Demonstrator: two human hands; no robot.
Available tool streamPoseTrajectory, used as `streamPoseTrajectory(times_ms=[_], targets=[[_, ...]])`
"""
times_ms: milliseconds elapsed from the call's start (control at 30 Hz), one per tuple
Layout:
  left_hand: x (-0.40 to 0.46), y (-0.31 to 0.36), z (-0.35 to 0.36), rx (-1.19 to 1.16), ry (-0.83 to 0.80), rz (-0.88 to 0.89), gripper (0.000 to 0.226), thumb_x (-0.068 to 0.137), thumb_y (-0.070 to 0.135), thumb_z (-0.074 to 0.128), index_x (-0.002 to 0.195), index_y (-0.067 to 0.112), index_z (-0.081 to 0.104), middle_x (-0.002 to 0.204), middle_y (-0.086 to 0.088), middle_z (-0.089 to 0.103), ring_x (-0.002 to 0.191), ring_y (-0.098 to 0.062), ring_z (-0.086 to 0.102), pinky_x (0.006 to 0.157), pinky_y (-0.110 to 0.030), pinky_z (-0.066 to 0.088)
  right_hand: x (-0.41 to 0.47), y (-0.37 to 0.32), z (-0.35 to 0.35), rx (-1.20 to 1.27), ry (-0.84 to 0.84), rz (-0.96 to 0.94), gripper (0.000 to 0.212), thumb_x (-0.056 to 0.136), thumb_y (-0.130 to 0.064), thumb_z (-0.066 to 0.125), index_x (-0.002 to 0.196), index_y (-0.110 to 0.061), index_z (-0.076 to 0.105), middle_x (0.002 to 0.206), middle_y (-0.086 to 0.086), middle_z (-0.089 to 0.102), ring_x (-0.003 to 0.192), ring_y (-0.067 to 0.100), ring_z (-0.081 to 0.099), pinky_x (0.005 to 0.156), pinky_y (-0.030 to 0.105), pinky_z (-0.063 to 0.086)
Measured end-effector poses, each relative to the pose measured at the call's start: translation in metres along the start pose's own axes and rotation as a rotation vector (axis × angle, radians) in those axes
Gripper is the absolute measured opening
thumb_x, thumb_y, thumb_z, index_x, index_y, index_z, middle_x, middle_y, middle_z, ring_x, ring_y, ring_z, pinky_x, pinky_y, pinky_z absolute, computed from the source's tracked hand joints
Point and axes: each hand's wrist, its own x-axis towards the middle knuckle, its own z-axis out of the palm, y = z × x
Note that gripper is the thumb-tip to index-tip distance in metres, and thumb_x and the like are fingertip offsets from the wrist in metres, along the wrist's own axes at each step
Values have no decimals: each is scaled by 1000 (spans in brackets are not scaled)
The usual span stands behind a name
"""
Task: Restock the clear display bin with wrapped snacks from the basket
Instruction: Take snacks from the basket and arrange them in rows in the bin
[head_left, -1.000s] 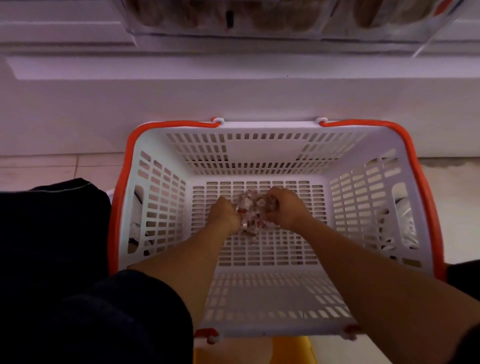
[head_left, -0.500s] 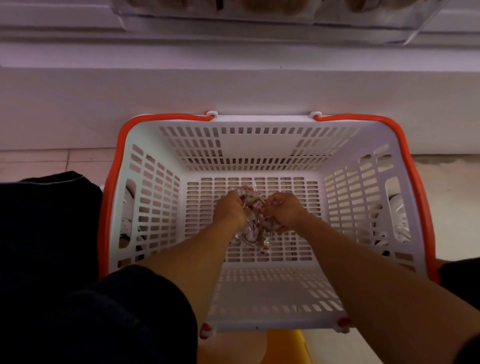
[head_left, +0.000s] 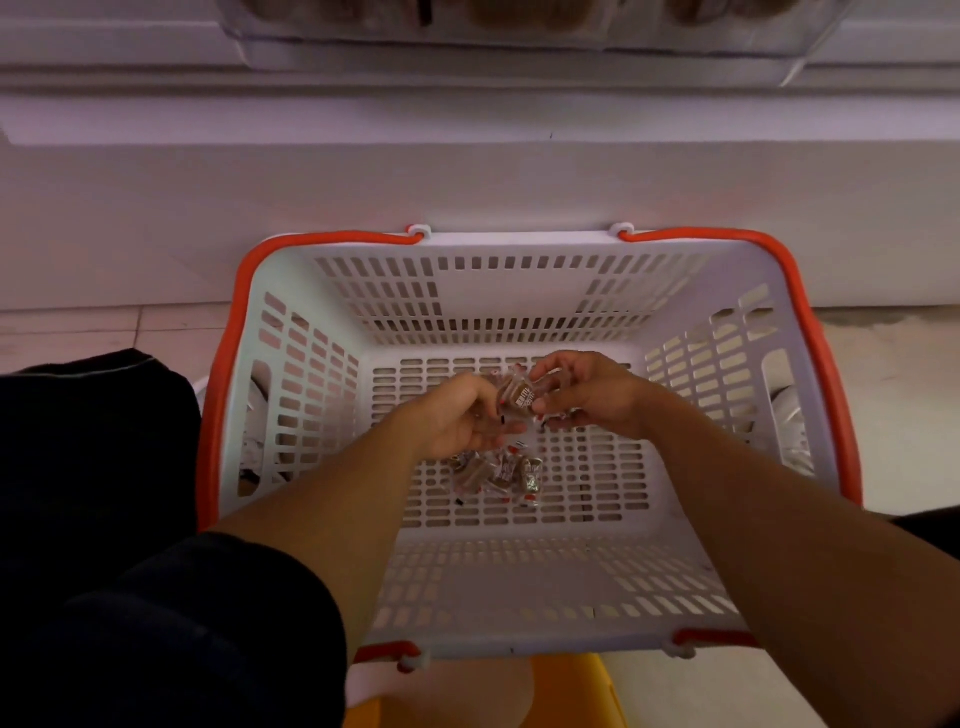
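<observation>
Both hands — left hand (head_left: 457, 418), right hand (head_left: 589, 397) — pinch wrapped snacks (head_left: 514, 397) above the basket (head_left: 519, 244); next, lift them to the clear display bin (head_left: 519, 31).

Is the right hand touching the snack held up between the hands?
Touching. The head view shows the right hand with fingertips on the wrapped snack, which the left hand also meets, above the basket floor.

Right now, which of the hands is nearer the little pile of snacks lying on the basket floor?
Left. The left hand hovers just above the pile of snacks; the right hand is up and to the right, holding another snack with it.
</observation>
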Motion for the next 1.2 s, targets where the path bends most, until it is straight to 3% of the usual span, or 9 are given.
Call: streamPoseTrajectory(times_ms=[200,367,500,567,633,700,800,1000,1200], targets=[[-50,40,16,283,-98,-14,64,96,64,41,117,10,67,110,-16,73,87,-23,73,57,-23,55,-40,-51,9,-223,-44,-154,39,72,13,77,103,-2,61,92,15,67,79,22,69,72,39,60],[-124,70,45,408,-105,23,37,101,41,48,106,11,68,93,-11,69,69,-16,66,64,-30,58,-101,-122,30,-553,-88,-316,37,75,2,80,104,-3,58,85,14,64,70,16,67,68,42,61],[-204,112,70,508,-268,5,30,101,33,49,117,10,59,109,-17,64,71,-17,68,60,-27,58,-166,-189,45,-731,-73,-481,35,75,-12,84,100,-8,59,79,-2,62,68,8,63,69,39,61],[-250,135,80,606,-347,25,24,98,28,54,117,14,58,109,-17,67,75,-17,69,62,-26,58,-200,-215,51,-855,6,-597,35,73,-25,86,95,-18,60,81,-7,64,70,3,62,69,33,58],[-292,154,85,663,-360,68,35,91,24,63,123,13,56,112,-16,66,81,-22,66,68,-34,60,-232,-237,55,-834,89,-664,35,71,-35,86,88,-23,58,75,-4,65,63,6,67,57,34,58],[-322,165,85,665,-367,116,43,89,21,67,128,7,54,111,-16,64,83,-26,64,74,-43,59,-260,-255,56,-867,253,-804,40,68,-52,83,80,-26,55,69,-6,63,51,3,62,45,21,49],[-343,168,92,520,-348,274,25,92,16,60,115,5,62,100,-13,67,83,-23,67,76,-43,58,-287,-274,50,-1009,486,-1047,42,65,-74,67,72,-35,55,65,-17,57,54,-5,49,49,15,33],[-330,174,128,277,-378,337,33,91,21,52,121,11,61,103,-9,67,86,-22,67,68,-37,60,-287,-275,46,-705,127,-927,13,92,-31,64,82,-23,62,66,9,54,46,13,55,41,26,48],[-324,179,128,299,-565,296,35,91,15,49,120,10,68,119,-15,67,103,-33,70,79,-45,60,-283,-280,43,-448,196,-1005,29,65,-20,81,87,-13,64,80,7,65,48,21,60,41,33,54]])
